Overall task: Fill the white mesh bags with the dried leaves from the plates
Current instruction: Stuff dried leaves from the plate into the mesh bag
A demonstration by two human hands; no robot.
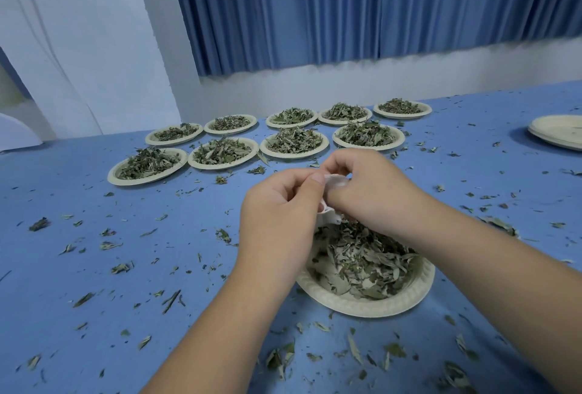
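Bag (334, 182): white, thin, crumpled soft fabric, mostly hidden between the two hands; only a small fold at the top and a bunched bit lower down show. It is held in the air above the far edge of the near plate (362, 307).

Left hand (283, 211): fingers curled in, thumb pressed on the bag's top fold, gripping it.

Right hand (374, 195): fingers bent, pinching the same fold from the other side.

Near plate: round, pale beige, ridged rim, matte. Leaves (362, 261) in it: grey-green, curled, brittle-looking, long and narrow.

Table (126, 283): blue cloth, strewn with leaf bits (39, 224).

Nine more heaped plates (141, 182) stand in two rows at the back. A stack (557, 133) of bare plates sits far right. A pleated blue curtain (346, 9) hangs behind.
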